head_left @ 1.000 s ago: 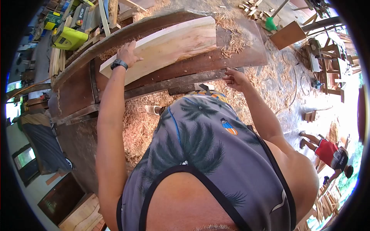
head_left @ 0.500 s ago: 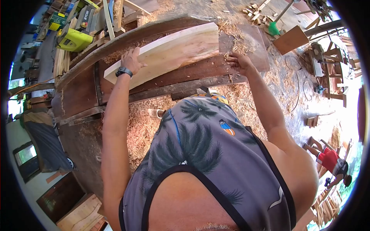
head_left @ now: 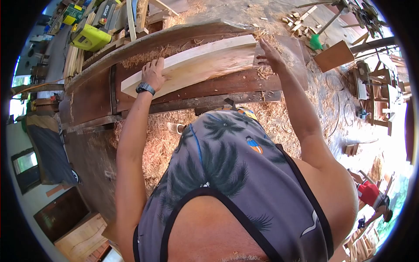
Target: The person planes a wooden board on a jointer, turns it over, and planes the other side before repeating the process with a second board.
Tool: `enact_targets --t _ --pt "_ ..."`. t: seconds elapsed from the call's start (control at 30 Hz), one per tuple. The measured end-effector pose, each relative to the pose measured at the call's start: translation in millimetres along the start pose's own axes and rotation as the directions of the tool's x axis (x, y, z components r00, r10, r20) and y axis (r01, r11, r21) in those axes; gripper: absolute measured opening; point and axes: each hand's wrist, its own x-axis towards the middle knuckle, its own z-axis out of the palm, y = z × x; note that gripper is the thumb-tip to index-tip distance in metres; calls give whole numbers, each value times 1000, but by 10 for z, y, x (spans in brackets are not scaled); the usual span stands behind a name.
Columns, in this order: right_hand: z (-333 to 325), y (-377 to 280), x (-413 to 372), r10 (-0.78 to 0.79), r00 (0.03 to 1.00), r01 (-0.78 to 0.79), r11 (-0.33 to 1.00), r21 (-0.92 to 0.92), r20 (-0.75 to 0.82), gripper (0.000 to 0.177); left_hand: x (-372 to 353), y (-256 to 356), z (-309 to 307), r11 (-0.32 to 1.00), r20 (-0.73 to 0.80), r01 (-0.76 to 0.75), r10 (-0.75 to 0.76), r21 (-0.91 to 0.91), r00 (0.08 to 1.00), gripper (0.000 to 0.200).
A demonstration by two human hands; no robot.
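A pale wooden board (head_left: pixel 209 61) stands on its long edge, slightly tilted, on a dark reddish-brown workbench (head_left: pixel 91 102). My left hand (head_left: pixel 153 75), with a black watch on the wrist, grips the top edge of the board near its left end. Close to the right end of the board is my right hand (head_left: pixel 270 56), its fingers spread and holding nothing. Wood shavings (head_left: pixel 263 72) lie on the bench around the right end.
Beyond the bench at the upper left sits a yellow-green tool case (head_left: pixel 91 38) among wood pieces. Shavings cover the floor (head_left: pixel 152 144). Small offcuts (head_left: pixel 299 22) lie at the upper right. Another person (head_left: pixel 371 194) in red shorts is at the far right.
My right hand has moved up and its fingers have opened wider beside the board's end. The board looks more upright, with my left hand still on it. The whole view has shifted slightly.
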Motion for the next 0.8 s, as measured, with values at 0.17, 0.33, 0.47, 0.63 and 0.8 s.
enact_targets --t 0.17,0.33,0.47,0.63,0.8 --pt "100 99 42 31 998 -30 999 -24 47 85 -266 3 119 1000 -109 -19 18 -9 994 81" --pt "79 190 221 37 999 -31 988 -149 37 84 -154 -266 150 959 -39 -167 162 -231 986 80" --pt "132 65 287 69 996 -54 963 -264 48 89 31 -404 173 946 -85 -176 159 -271 984 69" --pt "180 78 312 37 999 -29 950 -310 22 93 108 -291 168 968 -37 -68 60 -242 997 88" --pt "116 74 153 179 984 -169 959 -227 23 77 -92 196 -209 997 245 49 -32 -60 969 41"
